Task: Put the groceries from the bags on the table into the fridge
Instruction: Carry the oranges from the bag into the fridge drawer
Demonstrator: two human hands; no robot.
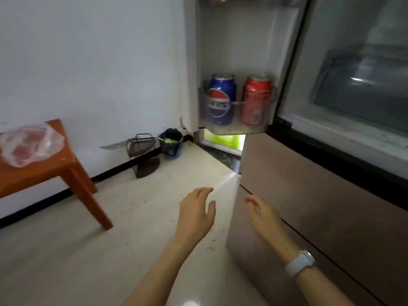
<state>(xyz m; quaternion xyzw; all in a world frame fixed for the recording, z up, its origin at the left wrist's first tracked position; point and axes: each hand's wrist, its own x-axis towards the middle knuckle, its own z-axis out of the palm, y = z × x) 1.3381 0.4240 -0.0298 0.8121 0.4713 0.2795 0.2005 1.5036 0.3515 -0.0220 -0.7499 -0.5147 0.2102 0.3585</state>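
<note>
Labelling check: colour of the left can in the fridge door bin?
Blue can, red-white emblem; head view.

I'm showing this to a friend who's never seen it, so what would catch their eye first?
Probably the blue cola can and red soda can standing side by side in the clear shelf of the open fridge door. Next, two empty hands, left and right, reaching forward, and the clear plastic bag of pinkish food on the orange table at left.

Both forearms are bare, no sleeves showing anywhere in view. The only thing worn is a white smartwatch or fitness band (pixel 300 263) on the right wrist, smooth matte strap with a rounded pale face. The left hand (pixel 196 214) and right hand (pixel 261 214) have no gloves or rings that I can make out.
</note>
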